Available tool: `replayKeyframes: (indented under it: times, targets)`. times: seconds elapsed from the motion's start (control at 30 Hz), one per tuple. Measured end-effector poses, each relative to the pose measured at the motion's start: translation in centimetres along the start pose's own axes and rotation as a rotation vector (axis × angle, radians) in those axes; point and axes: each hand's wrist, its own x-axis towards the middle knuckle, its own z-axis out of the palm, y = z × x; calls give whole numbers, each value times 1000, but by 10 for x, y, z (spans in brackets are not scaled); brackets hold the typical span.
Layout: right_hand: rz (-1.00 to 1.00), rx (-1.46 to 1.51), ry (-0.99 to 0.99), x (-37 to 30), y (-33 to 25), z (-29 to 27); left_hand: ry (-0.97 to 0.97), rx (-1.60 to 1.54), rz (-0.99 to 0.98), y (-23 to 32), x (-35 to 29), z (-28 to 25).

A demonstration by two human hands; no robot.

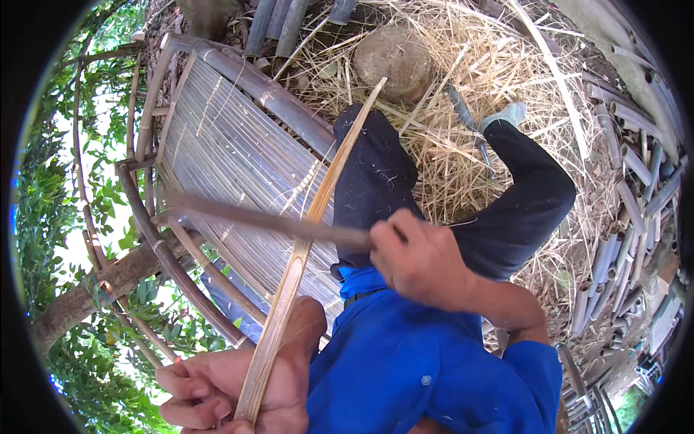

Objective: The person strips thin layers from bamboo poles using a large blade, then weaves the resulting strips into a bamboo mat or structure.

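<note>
A long split bamboo strip (285, 289) slants up across my lap, pale inside and narrowing at its far end. My left hand (278, 394) grips its near end, palm up with the fingers curled round. My right hand (419, 260) is closed on a long brown-grey knife (267, 223), slightly blurred. The knife points left and crosses the strip near its middle; whether the edge touches the strip I cannot tell. The handle is mostly hidden in my fist.
A slatted bamboo bench (238, 145) lies at the left, edged by bent bamboo rails (177, 267). Ahead are a round wood stump (394, 61) and straw-like shavings (448, 173), with a dark curved tool (463, 112) on them. Cut bamboo pieces (629, 210) are heaped at the right.
</note>
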Motion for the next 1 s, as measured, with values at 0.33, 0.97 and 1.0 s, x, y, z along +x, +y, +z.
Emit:
replayKeyframes:
  times: [0.33,0.97,1.0]
  targets:
    - [452,-198,-149,39,205,109,46,111,29,-16,11,6]
    - [475,-139,-112,36,302,111,19,242,-419,-132,-60,1]
    - [525,-144,-154,37,299,104,-61,-16,-458,-136,-52,-5]
